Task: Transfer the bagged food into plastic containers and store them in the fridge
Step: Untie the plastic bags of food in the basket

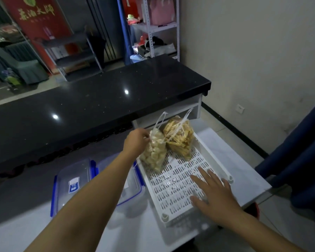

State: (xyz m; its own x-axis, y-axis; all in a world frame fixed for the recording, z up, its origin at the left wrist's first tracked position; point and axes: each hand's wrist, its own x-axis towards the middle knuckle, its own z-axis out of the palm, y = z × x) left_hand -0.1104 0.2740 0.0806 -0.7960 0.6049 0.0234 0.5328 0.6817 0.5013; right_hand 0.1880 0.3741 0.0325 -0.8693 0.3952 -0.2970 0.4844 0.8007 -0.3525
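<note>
Two clear bags of food stand in a white perforated tray (180,180). The nearer bag (154,154) holds pale chunks; my left hand (136,140) grips it near its knotted top. Behind it is a bag of yellow-brown strips (179,137), also tied. My right hand (213,195) lies flat on the tray's near end with fingers spread, holding nothing. Left of the tray sit two clear plastic containers with blue clips: one (72,182) lidded with a blue label, the other (133,186) partly hidden by my left forearm.
Everything rests on a white table (244,164). A black stone counter (91,104) runs behind it. A blue curtain (298,157) hangs at the right, and metal shelves (153,28) stand at the back.
</note>
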